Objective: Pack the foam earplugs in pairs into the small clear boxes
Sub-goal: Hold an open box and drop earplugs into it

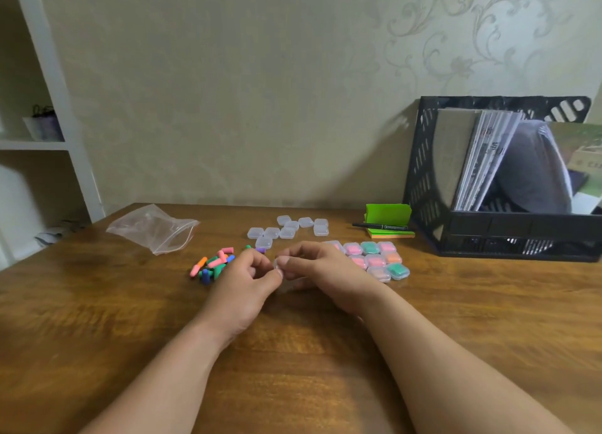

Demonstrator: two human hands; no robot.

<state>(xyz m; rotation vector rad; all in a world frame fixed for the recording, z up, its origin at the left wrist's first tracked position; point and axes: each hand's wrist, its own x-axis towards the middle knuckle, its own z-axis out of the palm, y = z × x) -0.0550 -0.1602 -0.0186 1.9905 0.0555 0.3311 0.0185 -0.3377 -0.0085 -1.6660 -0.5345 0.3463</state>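
I hold one small clear box (284, 283) low over the wooden table (293, 362), and both hands meet on it. My left hand (242, 280) pinches its left edge between thumb and curled fingers. My right hand (325, 270) pinches its right edge with thumb and forefinger, the other fingers curled behind. The box is blurred and half hidden by my fingertips, so I cannot tell whether its lid is up or whether anything lies inside.

Left of the box, just beyond my left knuckles, the loose foam earplugs (213, 266) lie in a heap of pink, orange, green and blue. A purple earplug (260, 250) and a green earplug (248, 247) lie apart from the heap, just behind the box. Farther behind the box is a cluster of empty clear boxes (288, 230), lids closed. Right of the box, past my right hand, the filled boxes (378, 259) sit in tight rows, showing pink, green and orange. Far left and behind lies a clear zip bag (153, 228). Far right and behind are green sticky notes (387, 217), a black pen (379, 226) and a black file rack (456, 231).
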